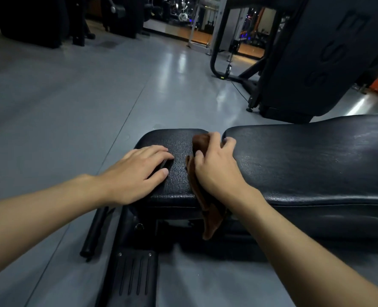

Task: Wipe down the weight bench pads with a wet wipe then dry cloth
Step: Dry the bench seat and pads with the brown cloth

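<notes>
A black weight bench lies across the lower middle of the head view. Its small seat pad (pixel 179 173) sits on the left and its long back pad (pixel 316 160) runs off to the right. My left hand (pixel 137 173) rests flat on the seat pad with the fingers spread. My right hand (pixel 216 167) grips a brown cloth (pixel 210 220) at the gap between the two pads, fingertips curled over the back pad's end. The loose end of the cloth hangs down over the front edge of the bench.
The bench's black frame and foot plate (pixel 132 278) sit on the grey floor (pixel 61 111) below my arms. A black bar (pixel 93 233) sticks out at the lower left. A large black gym machine (pixel 305 63) stands at the back right, and more equipment lines the far wall.
</notes>
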{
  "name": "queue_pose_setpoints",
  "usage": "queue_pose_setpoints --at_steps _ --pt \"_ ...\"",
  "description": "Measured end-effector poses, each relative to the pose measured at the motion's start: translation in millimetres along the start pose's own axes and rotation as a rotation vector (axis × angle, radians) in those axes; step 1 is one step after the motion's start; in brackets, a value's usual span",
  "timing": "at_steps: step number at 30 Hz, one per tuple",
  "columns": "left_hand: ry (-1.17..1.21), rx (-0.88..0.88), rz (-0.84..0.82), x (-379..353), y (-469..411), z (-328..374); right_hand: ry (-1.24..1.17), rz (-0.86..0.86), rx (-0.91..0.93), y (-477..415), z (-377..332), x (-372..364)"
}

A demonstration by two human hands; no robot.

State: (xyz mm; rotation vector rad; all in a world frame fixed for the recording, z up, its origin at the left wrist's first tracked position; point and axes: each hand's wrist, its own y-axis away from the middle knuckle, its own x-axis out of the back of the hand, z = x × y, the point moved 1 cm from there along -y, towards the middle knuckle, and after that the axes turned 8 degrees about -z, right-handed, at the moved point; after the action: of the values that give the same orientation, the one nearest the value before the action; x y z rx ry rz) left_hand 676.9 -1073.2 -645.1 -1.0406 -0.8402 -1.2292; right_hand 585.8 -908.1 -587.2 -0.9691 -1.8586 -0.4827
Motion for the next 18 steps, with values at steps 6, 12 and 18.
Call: queue_pose_setpoints --at_steps 6,12,18 --pt "0.024 -0.035 -0.003 16.0 -16.4 -5.1 0.313 0.102 0.028 60.1 -0.8 -14.1" --pt "0.033 -0.029 -0.061 16.0 -55.3 -9.3 0.252 -0.081 -0.036 79.0 -0.8 -1.7" --pt "0.036 0.054 -0.005 -4.0 -53.0 -8.3 0.098 -0.107 -0.178 36.0 -14.5 -6.9"
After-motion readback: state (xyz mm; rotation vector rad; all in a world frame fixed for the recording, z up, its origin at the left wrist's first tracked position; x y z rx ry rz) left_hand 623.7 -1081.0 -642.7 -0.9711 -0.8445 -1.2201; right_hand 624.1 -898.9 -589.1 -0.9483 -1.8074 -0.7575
